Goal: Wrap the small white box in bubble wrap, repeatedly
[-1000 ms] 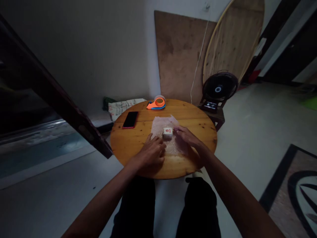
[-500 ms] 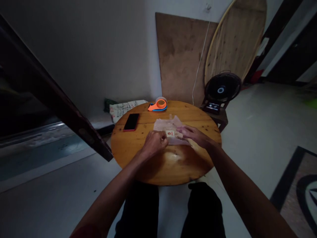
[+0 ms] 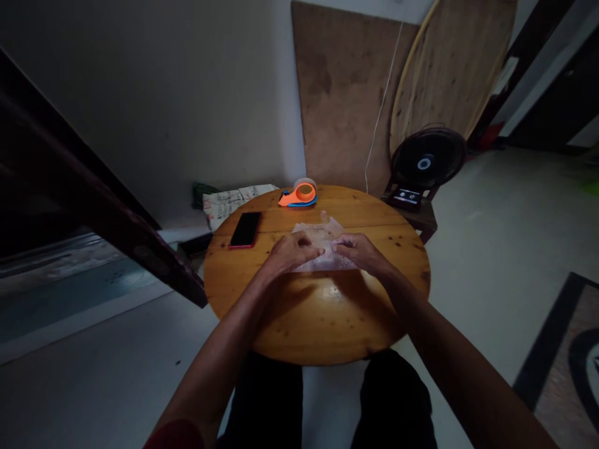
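Note:
A translucent, crinkled plastic sheet (image 3: 322, 232) lies on the round wooden table (image 3: 318, 324) in front of me. My left hand (image 3: 291, 252) rests over its left part, thumb stretched out across the plastic and apart from the bent fingers. From the right comes my right hand (image 3: 359, 251), its fingertips pinched together on the plastic near the middle. The two hands are close but do not touch. No small pale card shows now; whether it lies under the plastic or the fingers I cannot tell.
An orange and blue tape dispenser (image 3: 299, 194) stands at the table's far edge. A dark phone (image 3: 246, 229) with a red edge lies at the left. Beyond the right edge is a black fan (image 3: 425, 161) on a small stool. A printed sack (image 3: 229, 206) sits behind.
The pale card with a red mark, visible between my hands before, is out of sight. My left thumb now reaches out over the plastic, and my right fingers have closed in a pinch. The view has shifted slightly.

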Tool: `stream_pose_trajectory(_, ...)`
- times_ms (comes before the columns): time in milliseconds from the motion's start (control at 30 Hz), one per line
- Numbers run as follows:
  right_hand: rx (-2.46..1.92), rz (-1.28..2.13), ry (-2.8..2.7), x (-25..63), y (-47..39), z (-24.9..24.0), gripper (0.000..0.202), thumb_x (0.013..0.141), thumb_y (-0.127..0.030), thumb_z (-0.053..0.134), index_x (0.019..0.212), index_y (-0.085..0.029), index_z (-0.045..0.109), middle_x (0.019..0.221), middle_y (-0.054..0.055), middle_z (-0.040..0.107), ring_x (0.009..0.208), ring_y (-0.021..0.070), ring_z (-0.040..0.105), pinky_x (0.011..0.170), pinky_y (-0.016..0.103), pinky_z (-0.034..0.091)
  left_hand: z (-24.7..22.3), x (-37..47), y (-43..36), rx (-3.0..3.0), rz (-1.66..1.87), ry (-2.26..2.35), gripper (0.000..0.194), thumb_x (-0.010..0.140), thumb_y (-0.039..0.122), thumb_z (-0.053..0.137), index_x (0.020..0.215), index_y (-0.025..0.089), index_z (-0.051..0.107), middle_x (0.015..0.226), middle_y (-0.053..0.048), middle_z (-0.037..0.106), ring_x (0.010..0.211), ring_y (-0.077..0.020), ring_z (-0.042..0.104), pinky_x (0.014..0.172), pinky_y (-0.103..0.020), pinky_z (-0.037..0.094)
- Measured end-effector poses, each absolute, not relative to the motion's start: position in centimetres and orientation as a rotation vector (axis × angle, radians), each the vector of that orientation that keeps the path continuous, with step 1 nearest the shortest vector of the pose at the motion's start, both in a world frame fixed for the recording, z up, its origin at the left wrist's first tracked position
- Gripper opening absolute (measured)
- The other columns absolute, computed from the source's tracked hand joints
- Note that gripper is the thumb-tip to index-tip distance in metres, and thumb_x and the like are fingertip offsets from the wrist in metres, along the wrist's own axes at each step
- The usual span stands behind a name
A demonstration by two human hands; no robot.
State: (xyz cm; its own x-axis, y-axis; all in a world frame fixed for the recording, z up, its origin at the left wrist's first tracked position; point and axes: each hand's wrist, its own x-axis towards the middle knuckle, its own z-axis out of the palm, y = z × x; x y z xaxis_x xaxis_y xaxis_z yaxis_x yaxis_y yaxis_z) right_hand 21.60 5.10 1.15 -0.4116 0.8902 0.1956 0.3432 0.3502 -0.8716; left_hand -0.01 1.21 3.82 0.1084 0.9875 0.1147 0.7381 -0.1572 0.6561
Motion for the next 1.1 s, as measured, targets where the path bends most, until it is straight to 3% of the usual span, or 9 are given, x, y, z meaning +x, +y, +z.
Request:
stream_pose_trajectory(300, -1.211, 1.265, -1.788, 20.5, 4.9, 1.4, 0.021, 0.066, -0.037, 0.065, 0.069, -0.017, 0.062, 0.054, -0.005, 0.053, 0.048, 0.0092, 0.045, 0.044, 0.021, 0.032, 1.5, 0.9, 2.4, 1.617, 1.002, 1.398, 0.013, 0.069, 0.026, 0.065, 0.067, 0.014, 0.059, 0.063, 0.004, 0.056, 0.056, -0.0076, 0.048, 0.054, -0.019, 0.037)
stream_pose_trajectory(733, -1.232, 1.36, -1.641, 20.5, 2.2, 0.7, 0.026, 0.063, -0.04, 0.07, 0.071, -0.018, 0.058, 0.055, -0.005, 0.054, 0.048, 0.0091, 0.046, 0.046, 0.021, 0.033, 1.8, 1.0, 1.1, 1.459, 0.957, 1.321, 0.012, 0.06, 0.019, 0.066, 0.066, 0.014, 0.057, 0.059, 0.005, 0.053, 0.05, -0.0051, 0.044, 0.049, -0.018, 0.033)
stream_pose_trajectory(967, -1.308, 1.245, -1.609, 20.4, 1.6, 0.6, 0.032, 0.065, -0.047, 0.066, 0.062, -0.019, 0.052, 0.049, -0.006, 0.046, 0.044, 0.0083, 0.039, 0.044, 0.022, 0.028, 1.2, 1.0, 0.4, 1.346, 1.058, 1.252, 0.016, 0.063, 0.019, 0.067, 0.073, 0.015, 0.055, 0.063, 0.005, 0.054, 0.053, -0.0054, 0.045, 0.051, -0.018, 0.035)
stream_pose_trajectory(1100, -1.341, 1.033, -1.651, 20.6, 1.9, -0.2, 0.032, 0.068, -0.048, 0.065, 0.06, -0.019, 0.053, 0.052, -0.004, 0.048, 0.048, 0.0098, 0.041, 0.048, 0.024, 0.032, 0.9, 1.0, 0.4, 1.338, 1.072, 1.237, 0.017, 0.063, 0.017, 0.068, 0.077, 0.014, 0.057, 0.067, 0.004, 0.056, 0.057, -0.006, 0.048, 0.054, -0.018, 0.037)
